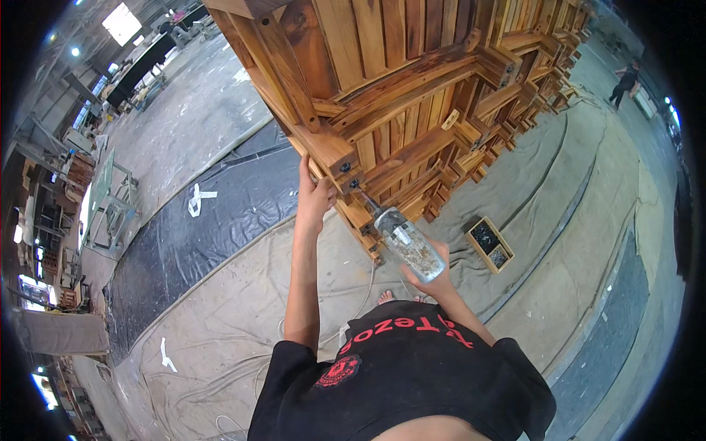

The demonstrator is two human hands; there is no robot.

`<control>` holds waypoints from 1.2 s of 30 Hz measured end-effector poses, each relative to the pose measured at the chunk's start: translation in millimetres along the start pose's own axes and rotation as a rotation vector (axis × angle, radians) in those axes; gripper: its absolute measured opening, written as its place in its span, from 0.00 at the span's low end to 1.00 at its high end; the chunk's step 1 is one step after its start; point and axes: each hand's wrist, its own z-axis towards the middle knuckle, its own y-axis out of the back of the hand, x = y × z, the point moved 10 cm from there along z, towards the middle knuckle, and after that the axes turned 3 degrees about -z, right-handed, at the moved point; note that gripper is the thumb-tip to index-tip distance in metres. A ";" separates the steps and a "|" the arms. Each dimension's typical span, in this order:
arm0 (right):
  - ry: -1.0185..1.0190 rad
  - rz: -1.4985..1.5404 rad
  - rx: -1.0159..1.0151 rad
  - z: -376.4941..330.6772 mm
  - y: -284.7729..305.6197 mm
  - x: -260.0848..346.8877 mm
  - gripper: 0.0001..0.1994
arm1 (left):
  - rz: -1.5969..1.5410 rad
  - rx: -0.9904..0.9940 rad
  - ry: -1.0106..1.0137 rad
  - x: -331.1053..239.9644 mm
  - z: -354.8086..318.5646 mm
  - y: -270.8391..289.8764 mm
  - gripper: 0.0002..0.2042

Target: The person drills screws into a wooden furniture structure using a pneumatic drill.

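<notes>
My right hand is wrapped round the rear of a power screwdriver, whose rounded body looks pale and whitish, scuffed or wrapped in clear film. Its thin bit points up and left, at or very near a black round fitting in the end of a wooden leg. Another black fitting sits just above it. My left hand grips the edge of that wooden leg, the index finger stretched along the wood. The leg belongs to a slatted brown wooden furniture piece. The right fingers are mostly hidden behind the tool.
More slatted wooden pieces stand in a row toward the far right. An open wooden box of small dark hardware lies on the cloth-covered floor. Black sheeting spreads at left. A person is far off right.
</notes>
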 end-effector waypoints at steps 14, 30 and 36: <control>-0.823 -0.667 0.036 -158.1 61.6 -188.1 0.27 | -0.516 -0.107 0.457 186.8 -142.4 42.3 0.16; -1.133 -0.754 0.320 -273.8 130.2 -278.4 0.27 | -0.137 0.477 0.574 241.5 -101.7 -184.5 0.11; -1.098 -0.527 0.302 -285.4 210.8 -347.8 0.26 | -0.206 0.306 0.597 256.4 -54.3 -265.5 0.11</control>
